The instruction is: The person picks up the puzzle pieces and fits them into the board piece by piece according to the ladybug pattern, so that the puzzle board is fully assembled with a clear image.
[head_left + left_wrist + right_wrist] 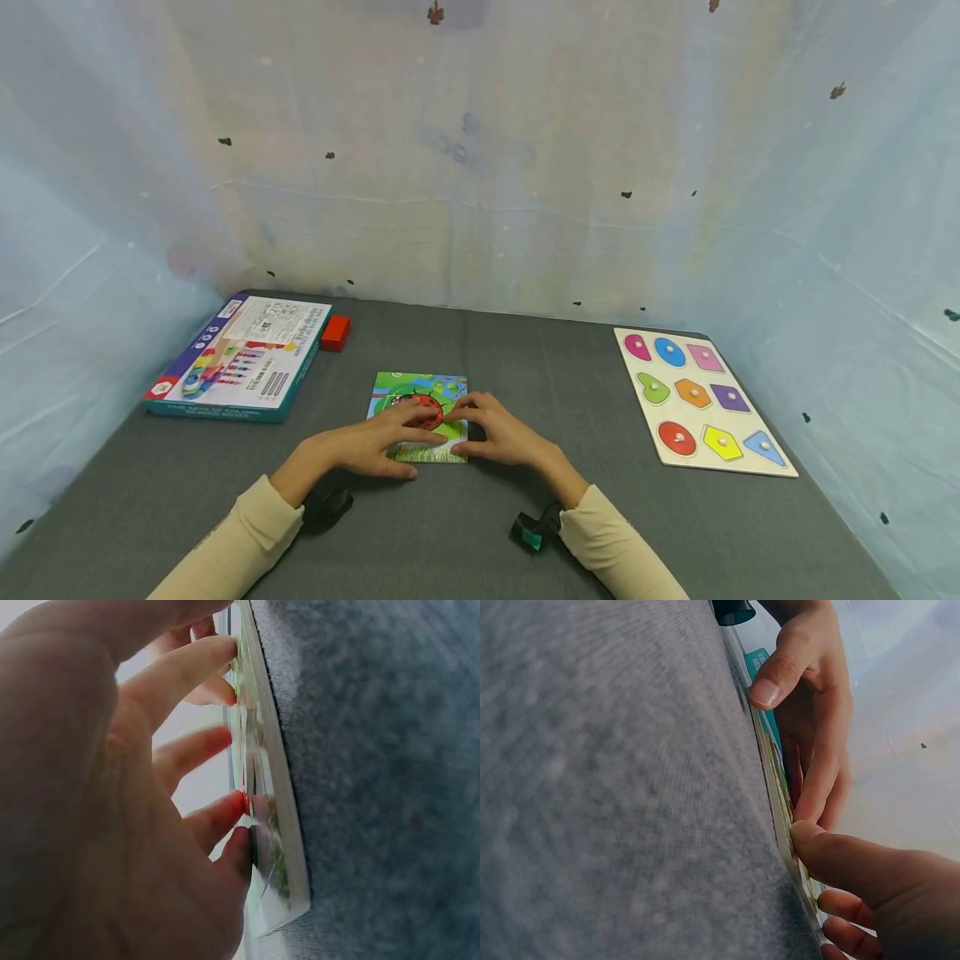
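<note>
A square ladybug puzzle board (455, 387) lies flat on the grey cloth, showing a red ladybug on green and blue. My left hand (375, 442) reaches over its left half, fingers spread and loosely bent, with the thumb by the near edge. In the left wrist view, its fingertips rest on the picture face, where thin seams show along the board (279, 825). From the right side, my right hand (504, 433) touches the board with thumb and fingertips. The right thumb (832, 851) is at the picture surface, close to the left fingers.
To the left lies a teal and purple toy box (247, 358), with a red block (335, 333) beside it. On the right is a cream shape board (705, 408) with several coloured knobbed shapes. A pale sheet (480, 233) hangs behind the grey table (525, 358).
</note>
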A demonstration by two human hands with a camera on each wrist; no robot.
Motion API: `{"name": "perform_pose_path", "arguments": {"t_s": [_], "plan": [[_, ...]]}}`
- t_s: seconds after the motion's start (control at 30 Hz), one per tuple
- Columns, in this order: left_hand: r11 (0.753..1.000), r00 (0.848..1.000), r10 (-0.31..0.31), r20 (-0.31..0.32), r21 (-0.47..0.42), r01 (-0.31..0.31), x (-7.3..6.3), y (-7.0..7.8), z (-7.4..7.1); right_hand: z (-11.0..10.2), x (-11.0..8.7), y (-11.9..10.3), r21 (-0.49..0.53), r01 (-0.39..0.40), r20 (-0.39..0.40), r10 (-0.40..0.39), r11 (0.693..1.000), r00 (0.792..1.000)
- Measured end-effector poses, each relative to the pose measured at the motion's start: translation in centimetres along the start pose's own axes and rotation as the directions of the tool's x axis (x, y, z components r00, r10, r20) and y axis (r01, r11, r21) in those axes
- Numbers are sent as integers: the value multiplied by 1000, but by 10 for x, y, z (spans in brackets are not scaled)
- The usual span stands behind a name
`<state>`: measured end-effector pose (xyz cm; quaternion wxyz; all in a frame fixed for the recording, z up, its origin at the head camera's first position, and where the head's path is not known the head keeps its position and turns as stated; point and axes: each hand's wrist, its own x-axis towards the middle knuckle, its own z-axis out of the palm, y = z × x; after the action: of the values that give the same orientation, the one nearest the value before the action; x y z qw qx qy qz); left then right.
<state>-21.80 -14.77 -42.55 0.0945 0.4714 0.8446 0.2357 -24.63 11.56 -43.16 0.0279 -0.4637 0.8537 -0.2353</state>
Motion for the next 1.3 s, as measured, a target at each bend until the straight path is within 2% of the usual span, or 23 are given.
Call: {"name": "perform_pose_path", "arguments": {"t_s": [0.2, 0.43, 0.77, 1.0, 1.2, 1.3], "plan": [[997, 997, -74, 22, -15, 75, 1, 2, -1, 2, 1, -1, -14, 4, -29, -5, 1000, 1000], [995, 996, -84, 19, 60, 83, 3, 6, -3, 10, 4, 0, -67, 44, -111, -51, 997, 993], [993, 994, -109, 7, 38, 109, 2, 8, -4, 12, 7, 0, -21, -12, -58, 11, 1000, 998], [991, 994, -97, -50, 85, 101, 0, 5, -4, 13, 9, 4, 25, 8, -98, -6, 1000, 995], [991, 994, -103, -45, 82, 106, 0, 4, -4, 15, 10, 8, 60, 31, -111, -24, 998, 994], [987, 989, -139, -42, 71, 141, 0, 5, -3, 17, 9, 8, 71, 23, -109, -16, 997, 994]]}}
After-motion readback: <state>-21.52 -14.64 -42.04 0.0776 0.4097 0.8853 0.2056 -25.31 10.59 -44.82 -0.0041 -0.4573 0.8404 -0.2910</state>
